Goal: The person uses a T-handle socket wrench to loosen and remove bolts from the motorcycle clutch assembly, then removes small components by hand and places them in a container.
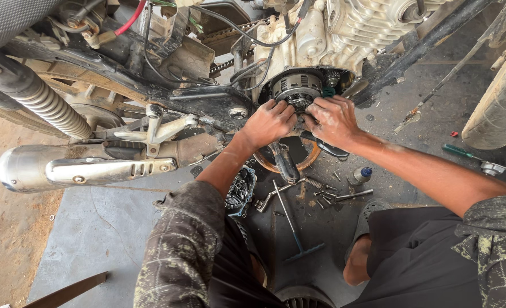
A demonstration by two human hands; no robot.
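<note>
In the head view, the side cover [240, 191] is already lying off on the floor [104, 228] among loose bolts [321, 197], and both hands, left [269, 122] and right [334, 120], are pressing curled fingers onto the exposed clutch assembly [296, 88] low on the engine [344, 28]. Reassembly looks to be remaining; the fingertips are hiding what they are pinching.

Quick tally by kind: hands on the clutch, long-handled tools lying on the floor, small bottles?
Hands on the round grey clutch assembly: 2, left hand and right hand
Long-handled tools on the floor: 2, dark metal T-handle wrench and green-handled screwdriver
Small grey bottles with blue cap: 1
Total: 5
</note>
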